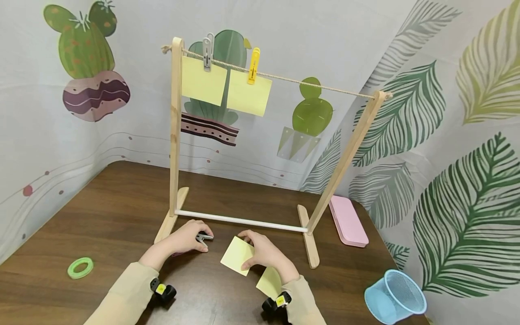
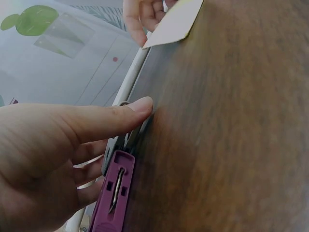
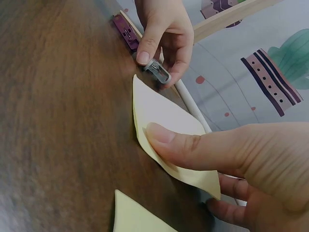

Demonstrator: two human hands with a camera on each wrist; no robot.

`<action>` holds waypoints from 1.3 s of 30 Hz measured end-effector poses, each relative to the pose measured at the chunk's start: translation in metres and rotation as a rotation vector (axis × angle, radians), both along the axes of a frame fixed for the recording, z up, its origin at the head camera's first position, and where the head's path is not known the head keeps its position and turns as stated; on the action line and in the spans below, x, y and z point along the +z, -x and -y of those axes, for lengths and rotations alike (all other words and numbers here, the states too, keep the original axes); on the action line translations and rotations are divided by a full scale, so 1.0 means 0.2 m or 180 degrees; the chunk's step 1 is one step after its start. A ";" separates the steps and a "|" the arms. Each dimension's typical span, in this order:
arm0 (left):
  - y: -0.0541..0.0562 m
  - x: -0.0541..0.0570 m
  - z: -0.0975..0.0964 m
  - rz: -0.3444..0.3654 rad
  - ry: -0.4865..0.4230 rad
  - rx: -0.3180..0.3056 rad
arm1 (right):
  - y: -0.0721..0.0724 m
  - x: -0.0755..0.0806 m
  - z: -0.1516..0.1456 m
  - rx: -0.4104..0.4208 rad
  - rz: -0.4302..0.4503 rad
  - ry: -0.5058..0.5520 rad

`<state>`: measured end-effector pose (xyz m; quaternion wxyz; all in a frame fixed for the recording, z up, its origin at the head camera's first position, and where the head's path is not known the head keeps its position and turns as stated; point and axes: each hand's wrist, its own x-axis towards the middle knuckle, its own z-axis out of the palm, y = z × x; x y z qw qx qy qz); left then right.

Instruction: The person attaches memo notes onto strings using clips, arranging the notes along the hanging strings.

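Note:
My left hand [image 1: 190, 236] pinches a grey clothespin [image 3: 158, 71] between thumb and fingers, low over the table. A purple clothespin [image 2: 116, 193] lies just beside those fingers. In the head view it is mostly hidden under that hand. To the right, my right hand [image 1: 265, 251] holds a yellow sticky note [image 1: 234, 255], its thumb [image 3: 166, 137] on the upper face and the fingers behind. Another yellow note [image 1: 270, 281] lies on the table beneath the right wrist, partly covered by it.
Behind the hands stands a wooden frame [image 1: 175, 135] with a rope [image 1: 308, 84] and a white bottom bar [image 1: 243, 221]. Two yellow notes hang there from a grey clothespin [image 1: 208, 53] and a yellow clothespin [image 1: 253, 66]. Around are a green ring [image 1: 72, 270], pink case [image 1: 349, 221] and blue mesh basket [image 1: 379, 300].

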<state>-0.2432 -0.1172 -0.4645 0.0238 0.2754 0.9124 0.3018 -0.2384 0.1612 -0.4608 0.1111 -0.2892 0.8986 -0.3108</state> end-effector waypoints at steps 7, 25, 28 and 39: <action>0.00 -0.01 0.00 0.0003 -0.0055 -0.0010 | 0.01 -0.02 0.00 -0.0026 -0.0112 -0.0133; 0.00 0.01 0.00 0.0080 -0.0104 0.0011 | 0.01 -0.03 -0.02 -0.0123 0.0044 0.0218; 0.00 0.02 -0.01 0.0065 -0.0118 -0.0007 | 0.02 -0.03 -0.03 -0.0191 0.0076 0.0276; 0.00 0.03 0.00 0.0004 -0.0045 -0.0045 | 0.03 -0.04 -0.03 -0.0391 0.0625 0.0729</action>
